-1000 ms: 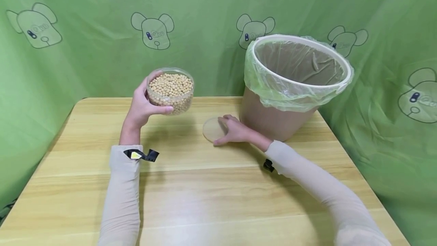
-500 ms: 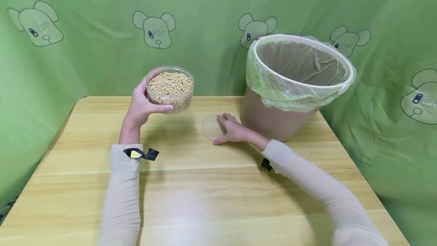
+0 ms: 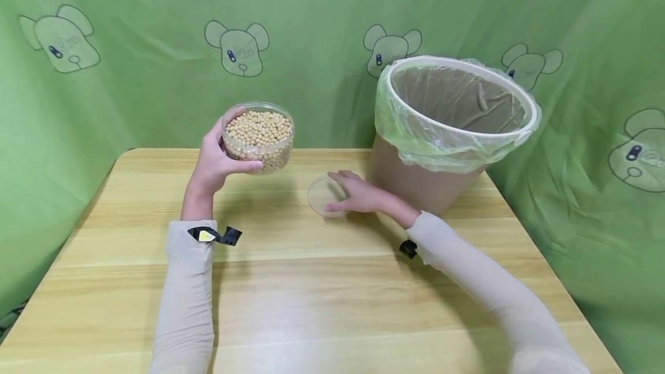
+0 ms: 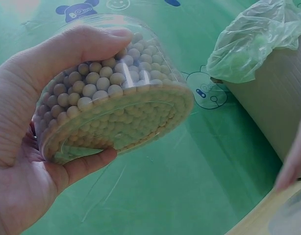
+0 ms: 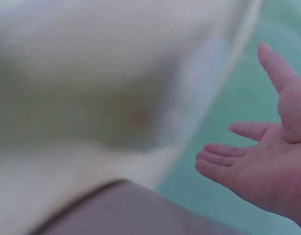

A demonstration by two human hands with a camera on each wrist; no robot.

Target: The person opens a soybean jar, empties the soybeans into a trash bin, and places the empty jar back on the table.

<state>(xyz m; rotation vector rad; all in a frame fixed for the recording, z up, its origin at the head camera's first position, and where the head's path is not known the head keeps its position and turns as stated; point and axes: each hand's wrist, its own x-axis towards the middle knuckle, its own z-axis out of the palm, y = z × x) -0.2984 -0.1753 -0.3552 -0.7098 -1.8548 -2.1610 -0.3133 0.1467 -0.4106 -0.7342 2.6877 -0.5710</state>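
Observation:
In the head view my left hand grips a clear round plastic tub from its left side, held up above the table. Small round beige beans fill most of it, and it has no lid on. The left wrist view shows the thumb on the tub's side and a finger under its base. A clear round lid lies on the table. Over the lid's right part hovers my right hand, fingers and thumb spread. Nothing is in the palm in the right wrist view.
A tall beige bin stands at the back right of the wooden table, just behind the right hand. Its white rim holds a thin green bag. A green patterned curtain encloses the back and sides.
My right hand has lifted slightly off the lid, and its thumb has come away from the lid's near edge. The left hand and the tub have stayed almost still.

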